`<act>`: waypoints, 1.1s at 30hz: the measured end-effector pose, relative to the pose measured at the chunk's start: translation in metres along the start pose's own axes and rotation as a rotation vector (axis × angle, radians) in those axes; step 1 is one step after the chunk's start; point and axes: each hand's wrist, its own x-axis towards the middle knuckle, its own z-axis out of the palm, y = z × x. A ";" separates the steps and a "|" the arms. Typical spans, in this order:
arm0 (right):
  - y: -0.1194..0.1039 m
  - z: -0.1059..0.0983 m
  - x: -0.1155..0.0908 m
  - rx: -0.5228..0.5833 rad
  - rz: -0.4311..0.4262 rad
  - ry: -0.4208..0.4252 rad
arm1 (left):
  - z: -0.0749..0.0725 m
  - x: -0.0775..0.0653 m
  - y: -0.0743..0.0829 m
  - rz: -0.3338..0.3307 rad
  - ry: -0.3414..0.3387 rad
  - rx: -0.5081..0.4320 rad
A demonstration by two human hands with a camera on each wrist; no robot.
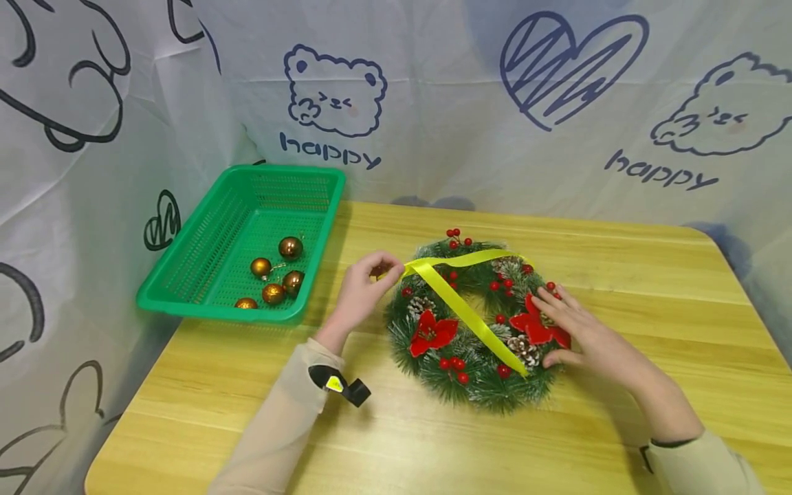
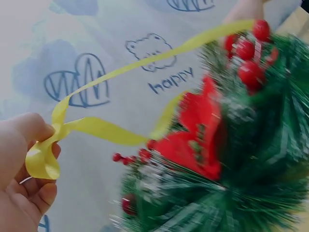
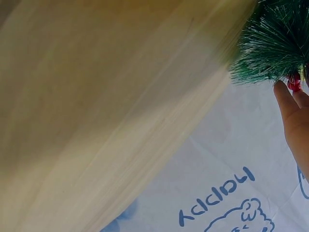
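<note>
A green wreath [image 1: 476,385] with red flowers, berries and pinecones lies on the table. From it a yellow ribbon [image 1: 460,306] runs in two strands to a knotted end at the wreath's left. My left hand [image 1: 365,285] pinches that end between thumb and fingers; in the left wrist view the ribbon [image 2: 111,128] is lifted in front of the wreath, with a loop hanging by the fingers. My right hand [image 1: 594,340] rests on the wreath's right side, fingers spread over a red flower [image 1: 533,322]. Only part of this hand [image 3: 297,128] shows in the right wrist view.
A green plastic basket [image 1: 204,234] stands at the table's back left, holding several bronze baubles [image 1: 273,293]. Behind the wooden table [image 1: 650,275] hangs a white cloth [image 1: 433,137] printed with bears and hearts. A black strap [image 1: 334,381] is on the left wrist.
</note>
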 end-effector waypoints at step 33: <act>0.000 0.001 -0.001 0.032 0.019 0.006 | -0.099 0.010 0.054 0.131 0.515 -0.255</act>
